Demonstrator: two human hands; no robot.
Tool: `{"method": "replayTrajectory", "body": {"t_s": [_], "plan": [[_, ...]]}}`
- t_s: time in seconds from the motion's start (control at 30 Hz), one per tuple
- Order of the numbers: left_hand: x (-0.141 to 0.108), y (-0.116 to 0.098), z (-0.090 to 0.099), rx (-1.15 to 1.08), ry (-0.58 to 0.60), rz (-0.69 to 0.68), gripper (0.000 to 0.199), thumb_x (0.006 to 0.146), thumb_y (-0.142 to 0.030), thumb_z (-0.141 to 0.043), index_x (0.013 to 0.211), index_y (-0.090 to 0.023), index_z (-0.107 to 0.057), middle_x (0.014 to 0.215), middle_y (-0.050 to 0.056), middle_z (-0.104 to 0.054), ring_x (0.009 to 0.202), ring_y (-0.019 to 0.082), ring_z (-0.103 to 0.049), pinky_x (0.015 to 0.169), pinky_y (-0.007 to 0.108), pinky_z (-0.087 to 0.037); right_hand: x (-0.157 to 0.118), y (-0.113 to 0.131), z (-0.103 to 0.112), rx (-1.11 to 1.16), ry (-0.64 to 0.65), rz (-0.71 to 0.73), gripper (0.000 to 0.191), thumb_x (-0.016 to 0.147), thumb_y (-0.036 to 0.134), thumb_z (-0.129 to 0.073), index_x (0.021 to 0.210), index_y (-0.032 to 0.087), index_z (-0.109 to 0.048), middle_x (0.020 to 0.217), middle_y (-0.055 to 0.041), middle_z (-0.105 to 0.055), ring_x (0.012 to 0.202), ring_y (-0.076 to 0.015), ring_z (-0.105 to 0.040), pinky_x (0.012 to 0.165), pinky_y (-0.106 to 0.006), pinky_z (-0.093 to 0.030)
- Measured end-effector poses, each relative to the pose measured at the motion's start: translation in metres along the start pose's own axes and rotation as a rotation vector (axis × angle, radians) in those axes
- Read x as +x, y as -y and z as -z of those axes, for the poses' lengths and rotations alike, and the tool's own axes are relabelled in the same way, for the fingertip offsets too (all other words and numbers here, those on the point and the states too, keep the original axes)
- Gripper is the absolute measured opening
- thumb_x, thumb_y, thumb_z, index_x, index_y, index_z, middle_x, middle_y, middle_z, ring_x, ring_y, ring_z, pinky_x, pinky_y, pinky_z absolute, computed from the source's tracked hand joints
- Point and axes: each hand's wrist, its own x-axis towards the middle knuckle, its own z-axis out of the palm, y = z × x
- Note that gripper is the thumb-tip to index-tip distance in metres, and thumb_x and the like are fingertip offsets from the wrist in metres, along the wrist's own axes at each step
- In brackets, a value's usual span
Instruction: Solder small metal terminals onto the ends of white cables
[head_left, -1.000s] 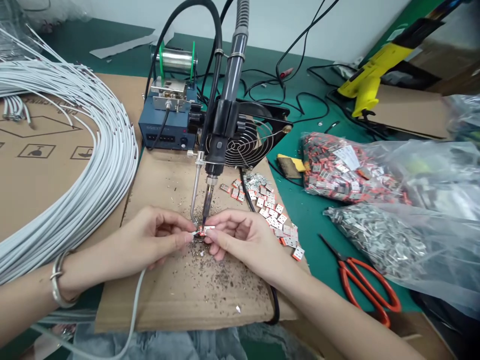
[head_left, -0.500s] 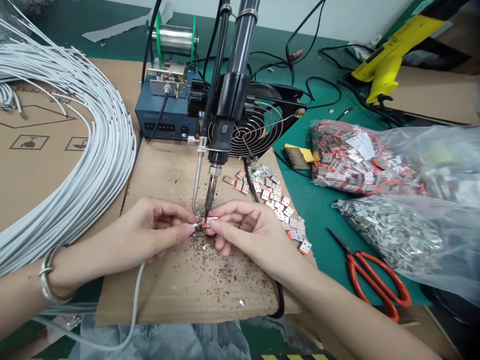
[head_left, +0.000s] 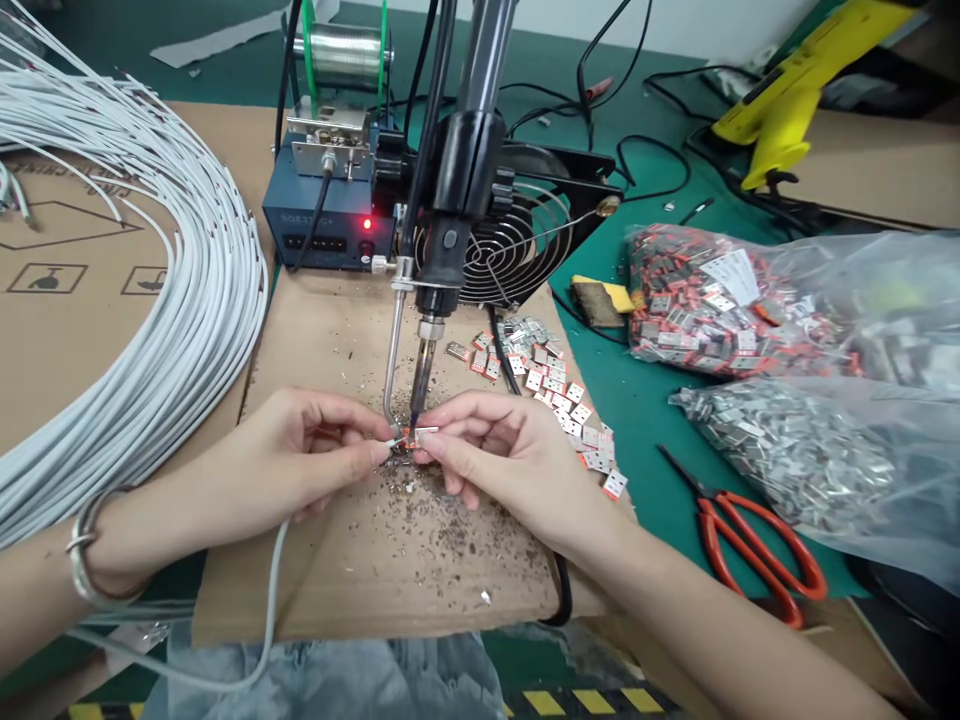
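Under the tip of a mounted soldering iron (head_left: 421, 385), my two hands meet over a cardboard sheet. My left hand (head_left: 322, 455) pinches a white cable (head_left: 274, 580) close to its stripped end; the rest of the cable loops down past the sheet's front edge. Between the fingertips of my right hand (head_left: 495, 445) is a USB connector (head_left: 426, 431) with a metal shell and an orange-red part. The cable's wire end is at the connector, right by the iron's tip. A thin solder feed tube (head_left: 393, 350) ends beside them. Whether the wires are joined is too small to tell.
A thick bundle of white cables (head_left: 217, 290) curves along the left. Behind the iron stand a blue solder feeder (head_left: 322, 225) with a spool and a fan (head_left: 517, 240). Loose connectors (head_left: 559, 385), bagged parts (head_left: 720, 300) and red-handled scissors (head_left: 750, 540) lie right.
A red light now glows on the solder feeder. The whole view has shifted slightly; both hands keep their hold at the iron's tip.
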Motion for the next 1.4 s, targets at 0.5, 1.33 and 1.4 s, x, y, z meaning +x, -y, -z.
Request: {"method": "replayTrajectory", "body": {"t_s": [0.5,1.33,1.4], "plan": [[-0.0008,0.0013,0.0014,-0.015,0.005,0.011,0.021,0.078,-0.035,-0.063,0.077,-0.015,-0.061,0.052,-0.005,-0.049,0.036,0.002,-0.037,0.032,0.009,-0.031,-0.0015,-0.0003,0.0016,0.003,0.014,0.021,0.016,0.070,0.023,-0.072,0.078,0.012,-0.065,0.066,-0.0043,-0.069,0.039,-0.0034,-0.048,0.033,-0.011,-0.035],[0.0013,-0.0010,0.0022,0.116,0.011,-0.055,0.019,0.079,-0.031,-0.060,0.079,-0.015,-0.068,0.048,-0.006,-0.043,0.039,0.004,-0.029,0.033,0.012,-0.021,-0.0001,-0.0003,-0.0004,-0.092,0.012,0.029,0.025,0.064,0.028,-0.076,0.079,0.012,-0.064,0.063,-0.0006,-0.061,0.041,-0.0036,-0.048,0.033,-0.011,-0.036],[0.0023,-0.0020,0.0024,0.144,0.003,-0.072,0.018,0.078,-0.031,-0.061,0.076,-0.016,-0.069,0.049,-0.006,-0.044,0.041,0.004,-0.029,0.034,0.013,-0.020,-0.0002,-0.0005,-0.0003,-0.089,0.018,0.028,0.022,0.065,0.026,-0.075,0.079,0.012,-0.064,0.062,-0.0007,-0.061,0.041,-0.0037,-0.047,0.033,-0.012,-0.036]]}}
